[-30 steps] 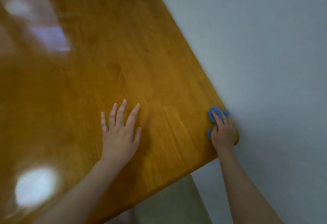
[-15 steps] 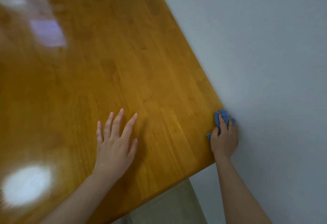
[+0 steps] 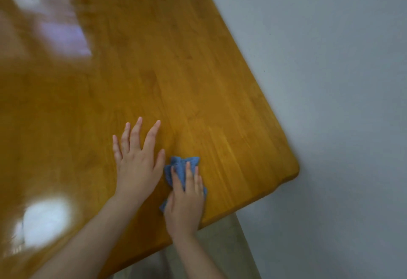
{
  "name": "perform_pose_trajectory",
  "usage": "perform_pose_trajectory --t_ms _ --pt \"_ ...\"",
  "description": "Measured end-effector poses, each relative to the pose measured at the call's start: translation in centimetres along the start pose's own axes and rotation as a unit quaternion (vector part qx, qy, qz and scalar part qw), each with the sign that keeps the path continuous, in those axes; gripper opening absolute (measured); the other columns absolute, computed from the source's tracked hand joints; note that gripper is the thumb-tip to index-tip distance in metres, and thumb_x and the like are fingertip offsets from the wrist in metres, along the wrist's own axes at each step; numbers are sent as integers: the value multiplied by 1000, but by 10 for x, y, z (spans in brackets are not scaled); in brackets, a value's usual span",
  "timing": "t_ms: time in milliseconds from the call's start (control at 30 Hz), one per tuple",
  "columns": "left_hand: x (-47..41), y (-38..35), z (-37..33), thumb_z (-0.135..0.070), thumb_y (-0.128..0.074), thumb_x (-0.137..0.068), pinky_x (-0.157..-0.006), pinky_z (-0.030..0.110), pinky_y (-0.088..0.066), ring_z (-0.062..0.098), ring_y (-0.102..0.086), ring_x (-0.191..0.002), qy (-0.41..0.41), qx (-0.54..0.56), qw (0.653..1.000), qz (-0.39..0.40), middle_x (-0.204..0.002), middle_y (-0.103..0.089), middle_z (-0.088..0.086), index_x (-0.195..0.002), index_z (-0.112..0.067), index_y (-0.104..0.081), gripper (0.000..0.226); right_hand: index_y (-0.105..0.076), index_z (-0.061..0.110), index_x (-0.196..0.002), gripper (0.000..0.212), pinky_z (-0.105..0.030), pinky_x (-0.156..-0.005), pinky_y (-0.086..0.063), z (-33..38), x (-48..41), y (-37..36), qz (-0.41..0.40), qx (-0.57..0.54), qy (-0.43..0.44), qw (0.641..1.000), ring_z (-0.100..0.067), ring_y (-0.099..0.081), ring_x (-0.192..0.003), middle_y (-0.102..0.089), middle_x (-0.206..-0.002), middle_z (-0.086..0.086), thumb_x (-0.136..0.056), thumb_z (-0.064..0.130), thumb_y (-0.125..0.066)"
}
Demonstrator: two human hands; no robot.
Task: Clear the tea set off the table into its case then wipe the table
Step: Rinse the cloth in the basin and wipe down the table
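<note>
One table [image 3: 198,69]: glossy honey-coloured wood planks, rounded corner. Two hands, one cloth. The left hand [image 3: 137,166] lies flat on the wood, fingers spread and straight, holding nothing. Just beside its thumb sits the crumpled, nubbly blue cloth [image 3: 180,165], pressed to the tabletop under the right hand [image 3: 185,204], whose fingers are laid out straight. A second ago that cloth was at the table's right edge; it has swept inward.
</note>
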State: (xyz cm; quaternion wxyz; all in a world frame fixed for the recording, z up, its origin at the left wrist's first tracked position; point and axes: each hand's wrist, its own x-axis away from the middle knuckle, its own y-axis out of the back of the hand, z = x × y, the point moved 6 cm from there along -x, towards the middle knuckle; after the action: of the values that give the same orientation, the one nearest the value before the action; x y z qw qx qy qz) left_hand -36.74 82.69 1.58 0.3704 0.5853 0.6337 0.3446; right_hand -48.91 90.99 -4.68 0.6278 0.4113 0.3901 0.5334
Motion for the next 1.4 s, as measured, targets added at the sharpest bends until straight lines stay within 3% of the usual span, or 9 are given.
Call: perform_pose_trajectory --t_ms 167,267,400,500,600,700,1000,1200,1400 --pt "1 26 40 -28 -56 -94 -118 52 -1 28 -7 -148 40 9 999 -29 -158 -22 7 -148 -30 -32 59 -14 33 -152 66 -40 -120 -18 92 2 -36 36 -29 72 996 -24 -13 -148 -24 -159 -1 -93 39 -42" --pt "7 42 73 -27 -57 -93 -117 52 -1 29 -7 -148 74 -4 997 -24 -158 -22 8 -148 -29 -33 59 -36 30 -146 50 -46 -116 -28 105 -1 -39 62 -134 92 985 -19 -19 -147 -29 -156 0 -96 33 -42" --pt "18 68 112 -28 -58 -93 -117 52 -1 29 -7 -148 108 -28 994 -17 -159 -20 9 -147 -28 -35 59 -52 25 -138 43 -52 -112 -31 47 -20 21 -59 -298 -8 953 -16 -29 -143 -34 -151 5 -99 18 -36" --pt "25 73 129 -29 -56 -94 -118 50 1 28 -5 -148 119 -34 992 -8 -160 -18 8 -148 -30 -34 59 -53 21 -136 46 -61 -112 -24 -32 -52 61 -134 -200 -55 969 -28 -27 -143 -37 -149 -1 -93 10 -40" --pt "31 71 143 -31 -55 -95 -118 50 1 27 -5 -148 140 -24 990 8 -160 -16 7 -149 -30 -32 59 -53 19 -137 50 -69 -110 -17 -91 -84 61 -86 -66 -66 992 -41 -25 -142 -44 -147 -15 -91 16 -32" --pt "35 70 150 -32 -54 -95 -118 49 2 28 -4 -149 119 -42 992 14 -160 -16 7 -149 -31 -31 59 -54 20 -136 53 -67 -112 -15 -105 -94 43 -46 2 -77 996 -45 -24 -141 -44 -147 -16 -89 20 -31" --pt "50 81 189 -34 -50 -97 -118 49 3 27 -3 -149 92 -40 994 47 -161 -15 5 -149 -34 -29 57 -59 23 -133 50 -51 -114 -27 45 -33 -18 -28 -57 21 998 -35 -30 -141 -44 -148 -9 -90 21 -32" --pt "56 102 235 -47 -34 -94 -118 49 0 28 -7 -149 60 -57 993 85 -161 -15 4 -150 -35 -27 57 -49 30 -140 52 -48 -117 -22 142 30 -50 -13 -25 -21 999 -31 -22 -145 -35 -154 -3 -92 25 -30" --pt "57 136 283 -47 -30 -100 -117 54 -8 35 -16 -146 27 -76 992 95 -159 -20 10 -149 -33 -30 51 -47 29 -141 59 -51 -116 -22 238 72 -82 -6 -48 -34 998 -32 -22 -145 -35 -154 -5 -84 13 -56"
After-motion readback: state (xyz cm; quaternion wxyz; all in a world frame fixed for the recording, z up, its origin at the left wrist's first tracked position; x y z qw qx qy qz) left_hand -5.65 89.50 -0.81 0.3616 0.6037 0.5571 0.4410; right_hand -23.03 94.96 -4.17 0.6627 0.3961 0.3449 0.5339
